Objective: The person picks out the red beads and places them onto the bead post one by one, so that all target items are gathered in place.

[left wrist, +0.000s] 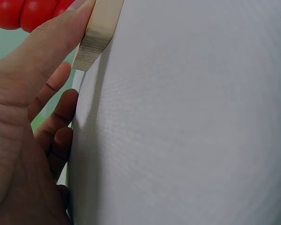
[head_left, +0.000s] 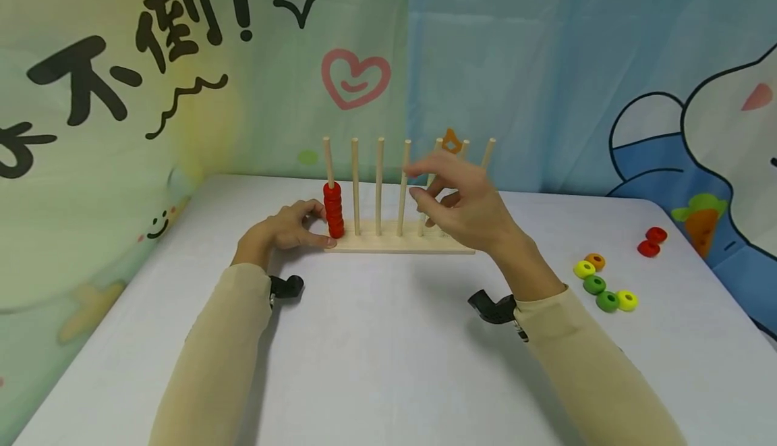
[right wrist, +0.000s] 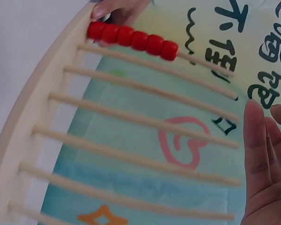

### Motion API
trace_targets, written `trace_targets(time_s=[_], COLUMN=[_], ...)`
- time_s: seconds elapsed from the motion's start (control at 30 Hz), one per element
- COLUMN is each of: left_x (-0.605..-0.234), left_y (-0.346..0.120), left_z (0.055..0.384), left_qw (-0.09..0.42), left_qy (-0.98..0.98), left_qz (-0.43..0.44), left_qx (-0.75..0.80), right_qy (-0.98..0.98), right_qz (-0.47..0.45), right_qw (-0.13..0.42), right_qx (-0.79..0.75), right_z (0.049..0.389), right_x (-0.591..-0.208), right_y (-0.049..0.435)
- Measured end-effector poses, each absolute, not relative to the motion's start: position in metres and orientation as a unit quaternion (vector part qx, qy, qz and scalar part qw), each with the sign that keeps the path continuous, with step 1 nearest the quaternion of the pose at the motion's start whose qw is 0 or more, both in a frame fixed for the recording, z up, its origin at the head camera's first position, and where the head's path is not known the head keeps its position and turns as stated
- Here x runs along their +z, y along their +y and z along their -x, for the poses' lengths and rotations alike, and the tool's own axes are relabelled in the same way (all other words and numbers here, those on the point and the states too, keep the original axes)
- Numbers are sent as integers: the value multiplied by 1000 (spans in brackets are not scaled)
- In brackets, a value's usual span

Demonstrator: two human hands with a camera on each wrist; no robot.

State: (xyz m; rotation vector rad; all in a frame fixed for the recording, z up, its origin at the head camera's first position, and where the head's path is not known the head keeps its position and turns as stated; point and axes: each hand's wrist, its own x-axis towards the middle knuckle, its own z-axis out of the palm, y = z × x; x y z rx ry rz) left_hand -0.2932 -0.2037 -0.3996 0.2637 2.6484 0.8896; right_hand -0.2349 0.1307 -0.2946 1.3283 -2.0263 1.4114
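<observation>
A pale wooden stand [head_left: 394, 246] with a row of upright pegs stands toward the back of the table. Stacked red beads [head_left: 333, 211] cover the lower part of its leftmost peg; the other pegs are bare. My left hand [head_left: 280, 229] grips the left end of the base, thumb [left wrist: 47, 49] on the front corner and the index finger reaching behind the red stack. The remaining fingers curl loosely beside it. My right hand [head_left: 467, 206] is raised in front of the right-hand pegs, with a gap between thumb and index finger and nothing held. In the right wrist view its fingers [right wrist: 257, 150] look straight, beside the peg tips.
Loose beads lie on the white table [head_left: 376, 351] to the right: an orange bead [head_left: 595, 261], a yellow bead [head_left: 584, 269], a green bead [head_left: 594, 285] and others beside them. Two red beads [head_left: 652, 242] sit farther right. A printed curtain [head_left: 498, 61] hangs behind.
</observation>
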Motion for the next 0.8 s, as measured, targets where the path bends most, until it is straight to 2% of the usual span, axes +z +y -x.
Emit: trace_targets(time_s=[0.3,0.53,0.8], left_x=[-398,-396,-396], left_y=[-206,-205,-204], left_z=[293,293,295], left_qw=[171,177,176], left_qy=[927,926,926], left_qz=[-89,-88,-93], left_qx=[322,321,321], right_qy=[-739,-749,-770], right_qz=[-466,-455,-440], right_qw=[174,192,210], right_qx=[454,442,412], right_z=[233,207,203], right_x=[-296,-279,-276], right_y=[159,168,184])
